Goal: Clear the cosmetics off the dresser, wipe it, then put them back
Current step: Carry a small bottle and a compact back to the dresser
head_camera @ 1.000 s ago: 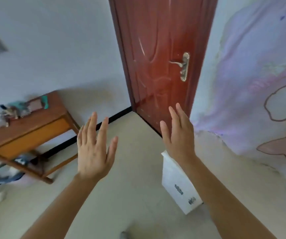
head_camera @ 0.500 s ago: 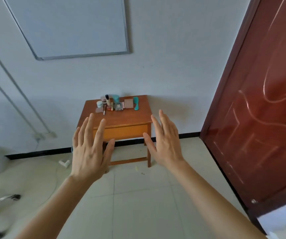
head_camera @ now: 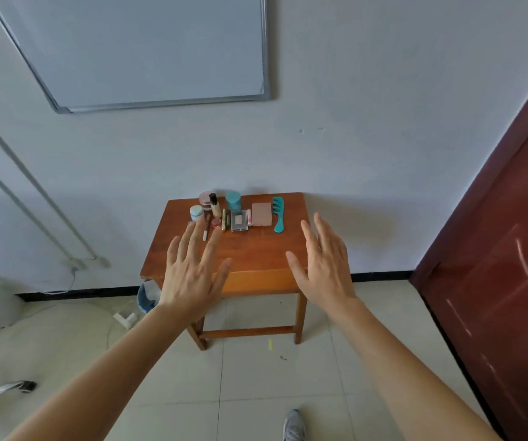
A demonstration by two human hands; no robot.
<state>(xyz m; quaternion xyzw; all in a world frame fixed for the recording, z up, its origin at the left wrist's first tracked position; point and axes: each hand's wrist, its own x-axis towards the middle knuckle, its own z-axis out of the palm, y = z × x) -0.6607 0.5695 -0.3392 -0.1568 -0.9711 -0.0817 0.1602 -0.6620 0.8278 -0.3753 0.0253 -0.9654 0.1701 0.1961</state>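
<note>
The left hand (head_camera: 192, 272) is held up before the front left of the small brown wooden dresser with an orange drawer front (head_camera: 256, 249), its fingers straight, spread and holding nothing. The cosmetics (head_camera: 224, 218) sit in a tight cluster along the dresser's back edge.

At the back left stands a squat white jar with a pale blue band (head_camera: 196, 213). It is probably heavy for its size and best taken round its sides from above. Beside it a slim cream bottle with a black cap (head_camera: 214, 205) stands upright and looks easy to tip, so grip the body low, not the cap. A thin white pencil (head_camera: 205, 233) lies nearer the dresser's front and would likely roll; pinch it mid-length.

At the back middle, a teal-lidded round jar (head_camera: 233, 200) wants the same side grip. The flat grey eyeshadow palette (head_camera: 239, 221) and the flat pink square box (head_camera: 261, 214) lie low. Hook a fingertip under an edge and keep them level, since pressed powder cracks.

At the back right a teal plastic comb (head_camera: 278, 214) looks light and stiff; lift it by the handle. The right hand (head_camera: 323, 265) hangs before the dresser's front right, likewise flat, spread and empty.
</note>
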